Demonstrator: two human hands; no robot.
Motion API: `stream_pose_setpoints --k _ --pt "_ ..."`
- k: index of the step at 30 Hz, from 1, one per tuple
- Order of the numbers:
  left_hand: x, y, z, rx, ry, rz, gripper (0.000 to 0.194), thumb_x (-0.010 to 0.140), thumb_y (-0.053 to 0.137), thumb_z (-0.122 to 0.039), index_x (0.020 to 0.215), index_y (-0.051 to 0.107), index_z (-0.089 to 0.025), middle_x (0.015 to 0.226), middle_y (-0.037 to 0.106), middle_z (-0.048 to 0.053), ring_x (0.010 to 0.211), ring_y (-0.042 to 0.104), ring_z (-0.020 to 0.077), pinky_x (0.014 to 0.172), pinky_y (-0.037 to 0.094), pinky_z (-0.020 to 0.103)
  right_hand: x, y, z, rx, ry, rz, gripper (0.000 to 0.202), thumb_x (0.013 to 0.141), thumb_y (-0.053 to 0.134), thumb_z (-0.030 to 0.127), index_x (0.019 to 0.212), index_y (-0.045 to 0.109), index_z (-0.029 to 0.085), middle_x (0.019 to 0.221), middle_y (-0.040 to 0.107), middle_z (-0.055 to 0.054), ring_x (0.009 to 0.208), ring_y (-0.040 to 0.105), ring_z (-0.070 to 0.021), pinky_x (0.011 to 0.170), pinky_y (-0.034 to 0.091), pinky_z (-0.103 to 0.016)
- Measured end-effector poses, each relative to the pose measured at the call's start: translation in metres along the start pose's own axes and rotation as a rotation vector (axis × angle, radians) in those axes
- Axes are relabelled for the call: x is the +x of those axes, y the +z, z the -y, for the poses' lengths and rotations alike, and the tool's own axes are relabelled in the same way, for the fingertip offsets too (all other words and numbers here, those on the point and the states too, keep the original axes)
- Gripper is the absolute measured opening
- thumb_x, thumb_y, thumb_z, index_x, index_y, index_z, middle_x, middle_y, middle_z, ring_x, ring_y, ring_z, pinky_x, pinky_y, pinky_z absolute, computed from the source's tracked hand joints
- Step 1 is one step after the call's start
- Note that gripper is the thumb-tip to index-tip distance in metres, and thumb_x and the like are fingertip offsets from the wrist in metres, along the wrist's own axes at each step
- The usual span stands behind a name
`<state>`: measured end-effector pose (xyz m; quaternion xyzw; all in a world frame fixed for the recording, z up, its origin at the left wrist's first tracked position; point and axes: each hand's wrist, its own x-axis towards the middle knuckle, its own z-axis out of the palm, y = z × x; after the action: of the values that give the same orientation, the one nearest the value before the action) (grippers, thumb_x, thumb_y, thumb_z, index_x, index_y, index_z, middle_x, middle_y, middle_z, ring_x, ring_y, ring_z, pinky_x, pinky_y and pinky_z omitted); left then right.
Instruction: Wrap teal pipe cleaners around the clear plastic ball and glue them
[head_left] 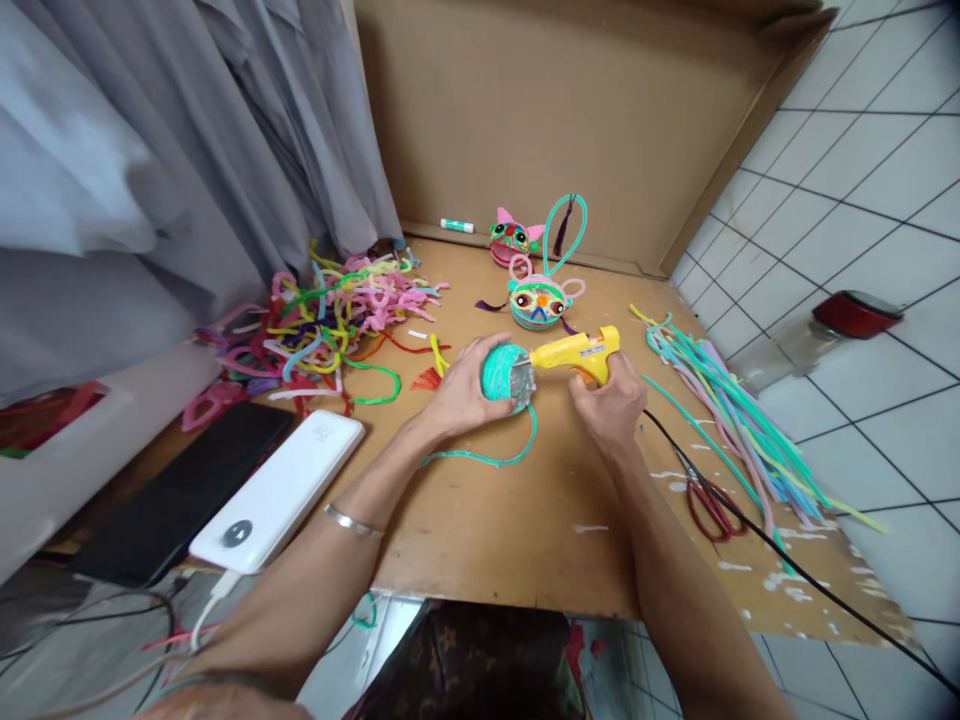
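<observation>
My left hand [463,392] is wrapped round a ball [504,378] partly wound with turquoise pipe cleaner; its right side shows a bare grey patch. From the ball a loose turquoise tail [495,462] curls down onto the table. My right hand [611,400] grips a yellow glue gun [574,352] by its handle, with the nozzle pointing left at the grey patch. Whether the tip touches the ball I cannot tell. Just behind the ball stands a finished pipe-cleaner animal head [538,302] with pink ears and a turquoise loop. Another head [511,238], red and green, sits farther back.
Tangled pipe cleaners [337,320] heap at the left, beside a black phone [202,480] and a white power bank [281,490]. Straight pipe cleaners [739,420] and red-handled scissors [709,505] lie at right. A black cord [795,570] crosses there. Cardboard [555,120] stands behind.
</observation>
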<state>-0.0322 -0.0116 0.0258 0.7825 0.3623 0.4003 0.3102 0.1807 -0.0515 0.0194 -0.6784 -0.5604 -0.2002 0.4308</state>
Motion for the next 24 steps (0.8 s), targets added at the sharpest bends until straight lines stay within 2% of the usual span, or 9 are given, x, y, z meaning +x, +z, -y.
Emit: stream_pose_setpoints --k 12,21,24 --pt "-0.0006 0.0005 0.0006 0.007 0.009 0.000 0.082 0.063 0.076 -0.025 0.139 0.048 -0.019 0.140 0.056 0.012 0.128 0.056 0.0321 0.113 0.044 0.049 0.0000 0.0005 -0.0013 0.006 0.033 -0.036 0.012 0.070 0.052 0.032 0.072 0.042 0.026 0.073 0.054 -0.002 0.068 0.052 -0.0203 0.059 0.035 -0.031" --pt "-0.0014 -0.0001 -0.0015 -0.015 0.004 0.007 0.083 0.063 0.075 -0.026 0.141 0.047 -0.016 0.142 0.054 0.013 0.132 0.054 0.0321 0.116 0.041 0.047 0.0006 -0.0011 -0.0019 -0.005 0.037 0.024 0.012 0.070 0.055 0.032 0.073 0.046 0.025 0.076 0.055 -0.003 0.071 0.052 -0.0207 0.061 0.036 -0.031" --pt "-0.0019 0.0000 -0.0012 -0.017 0.007 0.004 0.082 0.064 0.075 -0.026 0.140 0.048 -0.018 0.142 0.054 0.012 0.130 0.054 0.0318 0.115 0.042 0.047 0.0012 -0.0022 0.0004 -0.019 0.057 0.040 0.012 0.069 0.055 0.033 0.073 0.047 0.024 0.075 0.055 -0.003 0.070 0.051 -0.0201 0.061 0.035 -0.030"
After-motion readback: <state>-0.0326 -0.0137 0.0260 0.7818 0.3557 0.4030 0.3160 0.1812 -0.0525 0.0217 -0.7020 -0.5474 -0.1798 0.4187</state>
